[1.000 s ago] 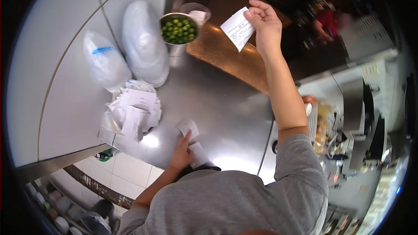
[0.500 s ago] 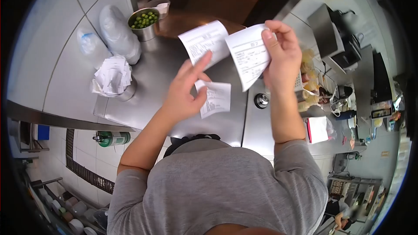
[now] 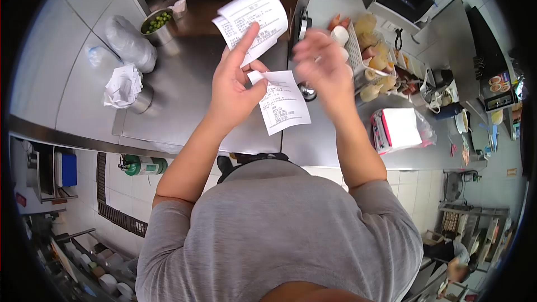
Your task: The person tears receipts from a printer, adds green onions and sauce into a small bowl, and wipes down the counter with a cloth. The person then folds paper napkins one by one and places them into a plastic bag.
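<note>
My left hand (image 3: 232,94) is closed on printed paper receipts. The upper receipts (image 3: 268,14), at least two layered together, curl beyond its outstretched index finger. Another receipt (image 3: 286,106) hangs lower, pinched under the thumb. To the right, my right hand (image 3: 325,70) is raised with bent fingers apart, blurred by motion, and no paper shows in it. Just below that hand, a metal call bell (image 3: 307,91) is partly covered.
On the steel counter (image 3: 179,92), a metal cup of crumpled papers (image 3: 143,100), plastic-wrapped bundles (image 3: 131,45) and a pot of green limes (image 3: 159,25) stand left. At right are a white basket (image 3: 358,50) and a white-and-red package (image 3: 398,128). Another person (image 3: 456,257) is lower right.
My right hand has let go of its receipt, which now appears layered with the upper ones in my left hand. The lower receipt hangs more fully in view. The camera view has shifted right.
</note>
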A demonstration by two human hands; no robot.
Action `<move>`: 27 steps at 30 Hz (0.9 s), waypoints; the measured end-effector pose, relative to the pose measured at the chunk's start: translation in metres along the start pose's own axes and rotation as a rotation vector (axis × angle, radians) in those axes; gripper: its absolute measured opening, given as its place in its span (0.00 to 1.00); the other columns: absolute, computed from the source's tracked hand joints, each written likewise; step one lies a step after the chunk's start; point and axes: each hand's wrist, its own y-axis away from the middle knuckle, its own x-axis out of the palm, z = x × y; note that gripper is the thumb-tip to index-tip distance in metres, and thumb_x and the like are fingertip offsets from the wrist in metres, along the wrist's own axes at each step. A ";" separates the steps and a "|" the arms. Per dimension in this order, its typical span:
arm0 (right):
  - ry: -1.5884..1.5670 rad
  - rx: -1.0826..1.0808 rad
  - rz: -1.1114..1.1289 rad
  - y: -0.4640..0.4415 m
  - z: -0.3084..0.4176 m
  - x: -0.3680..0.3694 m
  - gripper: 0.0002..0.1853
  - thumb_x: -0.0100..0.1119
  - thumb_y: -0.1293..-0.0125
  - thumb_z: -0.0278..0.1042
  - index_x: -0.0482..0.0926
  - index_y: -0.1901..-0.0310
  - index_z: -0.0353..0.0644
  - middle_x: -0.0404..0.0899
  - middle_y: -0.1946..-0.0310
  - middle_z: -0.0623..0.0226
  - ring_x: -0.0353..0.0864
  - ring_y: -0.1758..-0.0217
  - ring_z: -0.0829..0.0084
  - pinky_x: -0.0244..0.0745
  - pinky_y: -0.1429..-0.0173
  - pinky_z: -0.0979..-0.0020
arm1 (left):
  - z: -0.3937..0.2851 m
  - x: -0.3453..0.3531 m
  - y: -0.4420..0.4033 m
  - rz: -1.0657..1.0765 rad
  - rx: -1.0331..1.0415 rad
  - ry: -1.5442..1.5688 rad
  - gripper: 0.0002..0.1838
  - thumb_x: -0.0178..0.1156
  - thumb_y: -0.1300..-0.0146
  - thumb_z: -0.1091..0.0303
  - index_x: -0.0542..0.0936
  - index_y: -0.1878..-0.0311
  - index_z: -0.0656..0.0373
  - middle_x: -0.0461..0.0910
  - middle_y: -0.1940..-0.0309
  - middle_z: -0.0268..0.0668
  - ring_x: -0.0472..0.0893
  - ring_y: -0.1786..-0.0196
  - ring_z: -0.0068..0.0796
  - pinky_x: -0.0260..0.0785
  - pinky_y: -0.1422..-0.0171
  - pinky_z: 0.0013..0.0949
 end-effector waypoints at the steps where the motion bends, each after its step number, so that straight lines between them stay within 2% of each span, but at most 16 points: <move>1: 0.004 0.055 0.161 0.008 0.000 -0.001 0.26 0.65 0.42 0.20 0.67 0.43 0.38 0.74 0.57 0.66 0.76 0.53 0.78 0.73 0.50 0.75 | -0.005 0.004 -0.002 -0.032 -0.019 -0.034 0.44 0.52 0.50 0.92 0.57 0.27 0.60 0.60 0.37 0.42 0.74 0.55 0.25 0.72 0.50 0.28; 2: -0.261 0.291 0.159 0.009 0.001 0.000 0.25 0.64 0.43 0.18 0.66 0.44 0.37 0.75 0.55 0.66 0.77 0.49 0.76 0.72 0.44 0.72 | -0.004 0.005 0.003 -0.065 0.012 -0.014 0.43 0.54 0.48 0.90 0.55 0.26 0.60 0.60 0.37 0.43 0.75 0.52 0.27 0.72 0.49 0.29; 4: -0.106 -0.089 -0.012 -0.010 0.012 -0.015 0.21 0.63 0.42 0.18 0.67 0.49 0.36 0.77 0.60 0.66 0.79 0.52 0.76 0.74 0.45 0.72 | -0.003 0.003 0.001 -0.075 0.119 0.041 0.43 0.59 0.43 0.85 0.51 0.26 0.62 0.59 0.36 0.45 0.75 0.43 0.35 0.73 0.46 0.31; 5: -0.043 -0.233 -0.092 -0.034 0.034 -0.029 0.19 0.63 0.42 0.18 0.67 0.51 0.36 0.77 0.62 0.66 0.79 0.55 0.76 0.75 0.47 0.73 | -0.019 0.001 0.000 -0.105 0.118 -0.101 0.42 0.59 0.43 0.84 0.52 0.26 0.62 0.59 0.36 0.45 0.75 0.42 0.38 0.74 0.47 0.31; 7: 0.154 -0.644 -0.281 -0.100 0.093 -0.066 0.15 0.66 0.43 0.22 0.70 0.57 0.37 0.76 0.67 0.69 0.77 0.59 0.79 0.75 0.52 0.75 | -0.031 -0.004 -0.001 -0.164 0.184 -0.138 0.41 0.57 0.43 0.85 0.53 0.26 0.62 0.59 0.35 0.46 0.76 0.44 0.37 0.77 0.52 0.28; 8: 0.258 -0.801 -0.425 -0.125 0.137 -0.073 0.12 0.68 0.43 0.27 0.72 0.62 0.38 0.75 0.72 0.71 0.75 0.64 0.82 0.74 0.57 0.76 | -0.037 -0.005 0.003 -0.154 0.143 -0.108 0.40 0.58 0.40 0.79 0.52 0.26 0.61 0.60 0.35 0.43 0.76 0.46 0.34 0.77 0.54 0.30; 9: 0.228 -0.889 -0.417 -0.155 0.172 -0.084 0.10 0.67 0.42 0.29 0.74 0.66 0.38 0.76 0.72 0.71 0.75 0.66 0.82 0.72 0.60 0.77 | -0.038 0.000 0.001 -0.146 0.141 -0.108 0.40 0.58 0.40 0.79 0.52 0.26 0.61 0.60 0.35 0.43 0.76 0.46 0.33 0.77 0.54 0.30; 10: 0.206 -1.010 -0.460 -0.180 0.213 -0.075 0.08 0.64 0.41 0.30 0.75 0.66 0.37 0.78 0.72 0.68 0.76 0.68 0.77 0.72 0.62 0.74 | -0.045 0.001 0.002 -0.147 0.130 -0.110 0.40 0.58 0.40 0.78 0.52 0.26 0.60 0.60 0.35 0.43 0.76 0.46 0.33 0.77 0.55 0.29; 11: 0.315 -1.149 -0.565 -0.219 0.236 -0.078 0.06 0.62 0.38 0.29 0.78 0.62 0.38 0.78 0.72 0.70 0.74 0.67 0.81 0.70 0.63 0.78 | -0.050 0.001 0.007 -0.156 0.120 -0.113 0.40 0.59 0.40 0.78 0.52 0.26 0.60 0.59 0.35 0.43 0.76 0.46 0.33 0.77 0.55 0.29; 12: 0.347 -1.139 -0.522 -0.237 0.260 -0.074 0.09 0.63 0.39 0.31 0.76 0.61 0.37 0.78 0.70 0.69 0.74 0.66 0.80 0.70 0.60 0.77 | -0.053 0.006 0.013 -0.158 0.115 -0.109 0.40 0.56 0.42 0.85 0.53 0.26 0.63 0.58 0.35 0.47 0.78 0.47 0.35 0.75 0.55 0.25; 13: 0.244 -1.140 -0.550 -0.269 0.277 -0.070 0.22 0.62 0.45 0.45 0.80 0.59 0.31 0.80 0.63 0.46 0.80 0.57 0.49 0.73 0.49 0.60 | -0.053 0.008 0.019 -0.144 0.108 -0.134 0.40 0.56 0.42 0.84 0.53 0.26 0.64 0.58 0.35 0.47 0.78 0.46 0.35 0.75 0.55 0.26; 17: 0.450 -0.896 -0.565 -0.382 0.302 -0.028 0.12 0.55 0.44 0.31 0.80 0.61 0.34 0.81 0.68 0.48 0.80 0.60 0.47 0.73 0.52 0.59 | -0.062 0.006 0.048 -0.191 0.086 -0.256 0.39 0.59 0.42 0.81 0.54 0.27 0.63 0.59 0.36 0.47 0.79 0.46 0.36 0.75 0.54 0.28; 20: 0.319 -0.961 -0.725 -0.429 0.308 0.001 0.10 0.51 0.46 0.25 0.81 0.65 0.34 0.81 0.70 0.47 0.80 0.63 0.45 0.74 0.55 0.57 | -0.072 -0.007 0.065 -0.226 0.066 -0.309 0.39 0.57 0.42 0.82 0.55 0.27 0.62 0.60 0.36 0.47 0.78 0.46 0.36 0.75 0.54 0.29; 23: 0.166 -0.972 -0.885 -0.421 0.314 0.004 0.09 0.54 0.45 0.28 0.81 0.65 0.35 0.82 0.66 0.46 0.80 0.59 0.47 0.72 0.53 0.55 | -0.079 -0.020 0.082 -0.267 0.029 -0.341 0.38 0.55 0.42 0.82 0.55 0.27 0.62 0.62 0.34 0.47 0.78 0.46 0.36 0.77 0.54 0.31; 26: 0.254 -0.938 -0.882 -0.322 0.280 0.026 0.26 0.66 0.50 0.37 0.75 0.47 0.39 0.69 0.39 0.46 0.63 0.35 0.46 0.60 0.36 0.57 | -0.084 -0.029 0.098 -0.323 0.015 -0.289 0.36 0.54 0.39 0.80 0.56 0.27 0.61 0.63 0.34 0.47 0.79 0.47 0.37 0.76 0.54 0.32; 27: 0.491 -1.355 -1.070 -0.290 0.255 0.041 0.12 0.64 0.39 0.32 0.74 0.59 0.37 0.75 0.65 0.68 0.73 0.61 0.79 0.70 0.58 0.75 | -0.087 -0.032 0.101 -0.335 0.019 -0.237 0.35 0.54 0.38 0.78 0.56 0.27 0.62 0.64 0.35 0.47 0.79 0.47 0.37 0.76 0.55 0.32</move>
